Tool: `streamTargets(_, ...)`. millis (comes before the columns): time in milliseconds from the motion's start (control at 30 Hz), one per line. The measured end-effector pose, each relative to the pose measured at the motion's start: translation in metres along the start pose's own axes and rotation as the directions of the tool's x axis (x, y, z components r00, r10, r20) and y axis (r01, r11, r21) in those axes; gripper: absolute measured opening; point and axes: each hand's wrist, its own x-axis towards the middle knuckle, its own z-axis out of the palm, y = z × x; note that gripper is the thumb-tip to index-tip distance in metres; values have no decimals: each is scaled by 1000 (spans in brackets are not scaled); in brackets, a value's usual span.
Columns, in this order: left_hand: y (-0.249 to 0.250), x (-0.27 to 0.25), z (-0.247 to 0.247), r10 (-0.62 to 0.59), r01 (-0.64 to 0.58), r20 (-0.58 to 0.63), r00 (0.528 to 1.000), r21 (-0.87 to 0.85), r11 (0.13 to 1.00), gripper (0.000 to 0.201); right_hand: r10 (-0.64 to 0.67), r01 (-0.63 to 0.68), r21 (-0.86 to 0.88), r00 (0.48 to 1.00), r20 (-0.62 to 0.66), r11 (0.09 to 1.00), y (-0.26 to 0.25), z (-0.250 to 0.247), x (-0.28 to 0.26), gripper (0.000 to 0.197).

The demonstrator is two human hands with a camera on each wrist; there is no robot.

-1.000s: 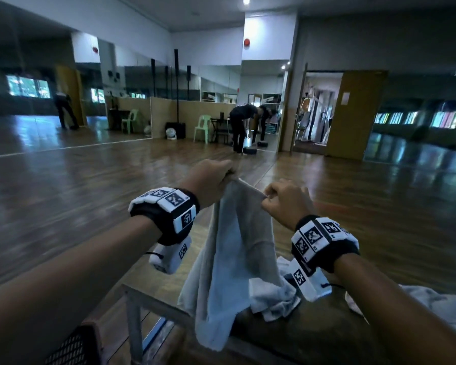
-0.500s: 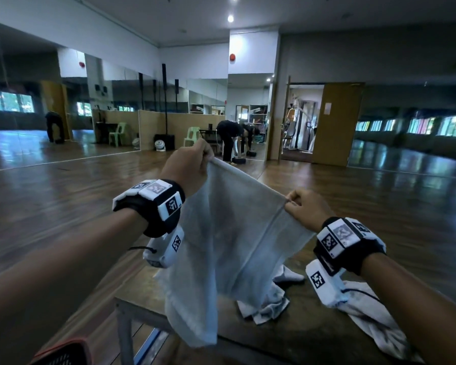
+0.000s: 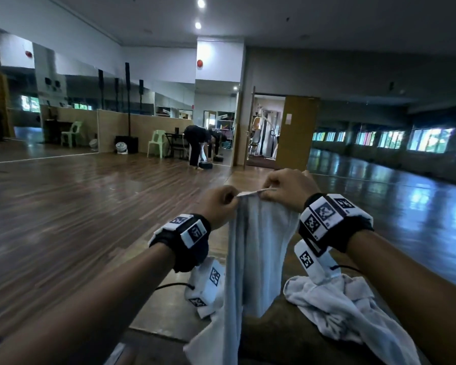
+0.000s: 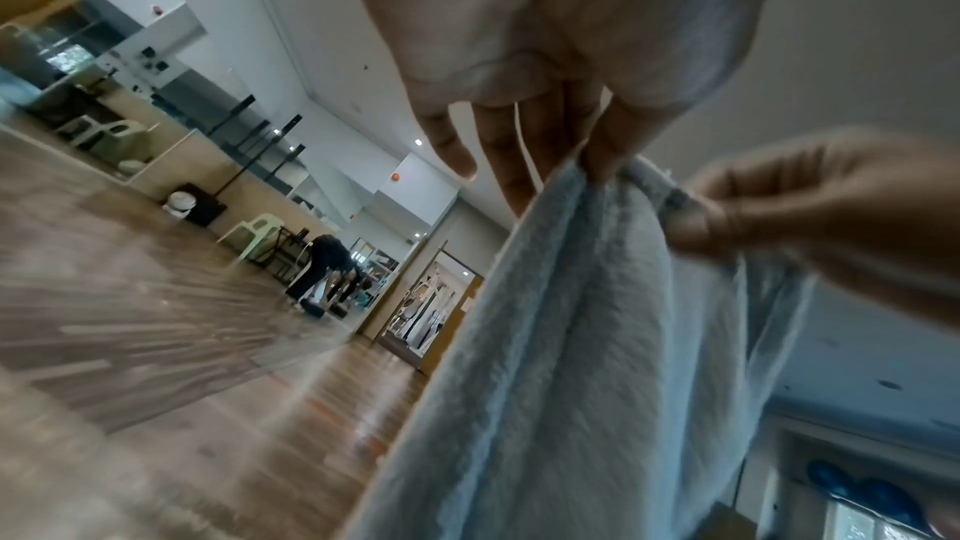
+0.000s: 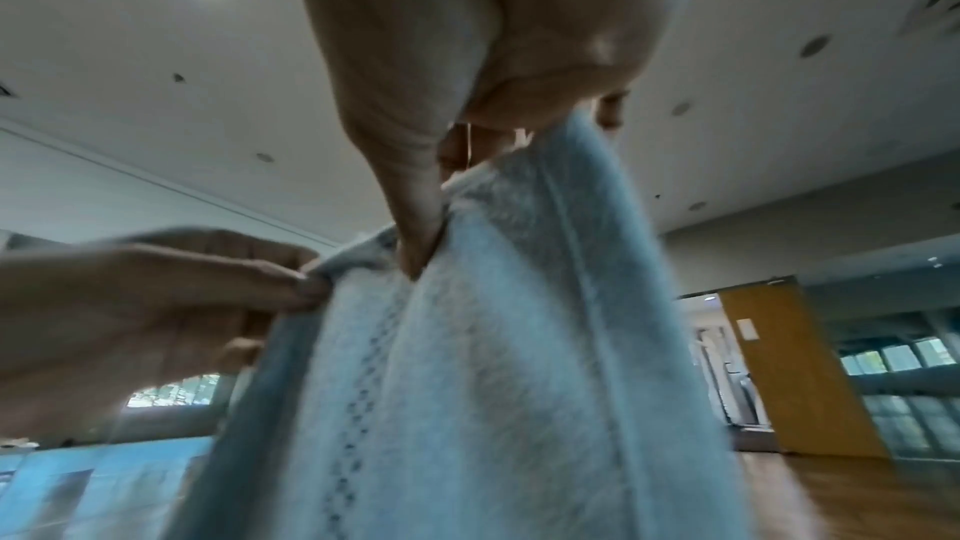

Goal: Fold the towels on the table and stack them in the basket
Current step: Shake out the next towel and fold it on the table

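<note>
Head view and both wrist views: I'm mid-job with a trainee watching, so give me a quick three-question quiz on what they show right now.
1. True or false: the pale blue terry towel hangs in the air, with both the left hand and the right hand pinching its top edge.
2. Multiple choice: where is the crumpled white towel? A) in the left hand B) on the dark table, at the person's right C) on the wooden floor
3. Fill in: the two hands are held ____ (close together / far apart).

Key: 1 true; 2 B; 3 close together
</note>
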Motion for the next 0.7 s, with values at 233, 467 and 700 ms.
streamTargets(233,33,23,-8,62,-62,-24,998,5,998,19,212,-244,152,956,203,958,62,-8,-42,28)
streamTargets(467,54,32,-20,139,-130,111,984,-87,988,21,338,-241,656,941,-24,715,68,-56,-57,19)
streamTargets(700,82,17,-1,90,-10,182,979,-400,917,11,255,-102,630,954,-156,769,29,-77,-47,17)
